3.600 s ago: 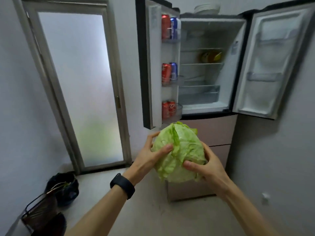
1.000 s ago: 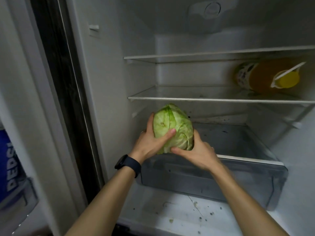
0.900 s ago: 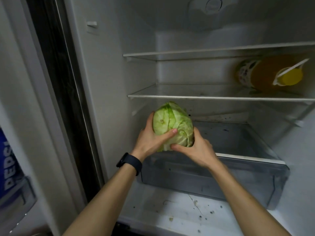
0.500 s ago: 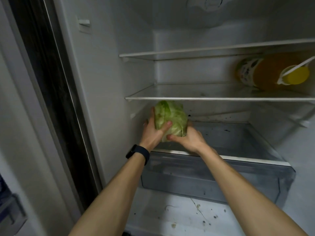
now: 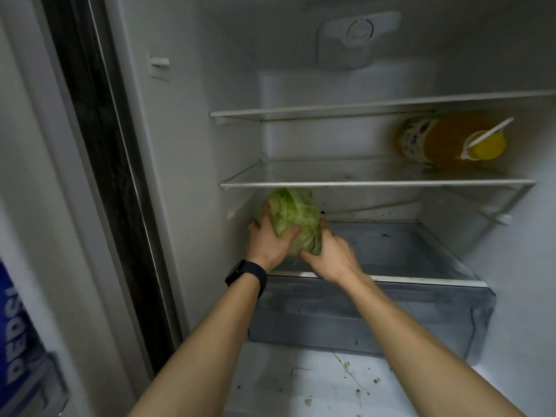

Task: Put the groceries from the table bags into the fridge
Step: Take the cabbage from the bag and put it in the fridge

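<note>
Both hands have carried the cabbage point(image 5: 293, 219) deeper into the fridge than half a second ago. Its top now sits tucked under the front edge of the lower glass shelf point(image 5: 376, 183), over the back left part of the grey crisper drawer point(image 5: 361, 311). Whether the cabbage touches the drawer floor cannot be told, as the hands cover its base.

The left hand point(image 5: 267, 239) grips the cabbage's left side, with the thumb laid across the front leaves and the fingers curled round the far side. A black watch point(image 5: 246, 276) is on that wrist. The right hand point(image 5: 331, 254) cups the lower right side, thumb under the front; its fingers curl behind the leaves and are mostly hidden.

On the lower glass shelf, far right, a large bottle point(image 5: 451, 139) of orange liquid lies on its side, its yellow cap facing forward. A second shelf point(image 5: 361, 108) runs above it. The fridge floor point(image 5: 316, 386) in front of the drawer is white and speckled with small bits of debris. At the far left edge, part of a blue can point(image 5: 12, 326) stands in a door bin.
</note>
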{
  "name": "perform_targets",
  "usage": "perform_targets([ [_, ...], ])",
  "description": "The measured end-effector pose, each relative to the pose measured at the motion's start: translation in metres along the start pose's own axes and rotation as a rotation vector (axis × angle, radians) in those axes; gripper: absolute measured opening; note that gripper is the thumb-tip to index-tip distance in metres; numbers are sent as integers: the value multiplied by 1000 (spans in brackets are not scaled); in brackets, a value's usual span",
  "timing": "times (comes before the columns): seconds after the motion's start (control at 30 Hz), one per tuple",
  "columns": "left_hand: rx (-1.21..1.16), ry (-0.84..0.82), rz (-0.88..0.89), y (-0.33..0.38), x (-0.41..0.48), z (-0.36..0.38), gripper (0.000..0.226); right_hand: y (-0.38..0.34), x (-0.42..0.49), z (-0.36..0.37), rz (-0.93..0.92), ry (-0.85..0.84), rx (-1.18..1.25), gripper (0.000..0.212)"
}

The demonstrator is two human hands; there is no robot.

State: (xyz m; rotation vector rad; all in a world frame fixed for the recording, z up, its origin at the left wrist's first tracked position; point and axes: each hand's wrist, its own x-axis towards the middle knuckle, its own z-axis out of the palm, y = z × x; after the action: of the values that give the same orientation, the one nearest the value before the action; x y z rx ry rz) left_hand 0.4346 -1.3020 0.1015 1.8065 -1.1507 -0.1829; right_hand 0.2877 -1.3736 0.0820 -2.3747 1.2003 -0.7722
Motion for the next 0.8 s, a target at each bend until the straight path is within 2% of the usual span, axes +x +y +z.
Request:
perform_targets([
  [0.07,66,0,-9,8,-12,-5,85,1,-16,-7,-29,11,-72,67],
  [0.17,151,-28,-14,15,-42,-13,70,2,-50,-20,-67,2,-146,64],
  [0.33,281,-27,125,17,-127,-20,59,10,-125,-48,-236,95,-165,44],
  [0.47,424,9,235,6,-217,-26,56,20,-211,-68,-284,180,-117,40],
  [0.67,576,53,195,-10,-370,-58,56,27,-355,-75,-316,119,-43,35],
  [0.8,652,88,63,-29,-475,-93,56,8,-431,-52,-380,15,8,36],
])
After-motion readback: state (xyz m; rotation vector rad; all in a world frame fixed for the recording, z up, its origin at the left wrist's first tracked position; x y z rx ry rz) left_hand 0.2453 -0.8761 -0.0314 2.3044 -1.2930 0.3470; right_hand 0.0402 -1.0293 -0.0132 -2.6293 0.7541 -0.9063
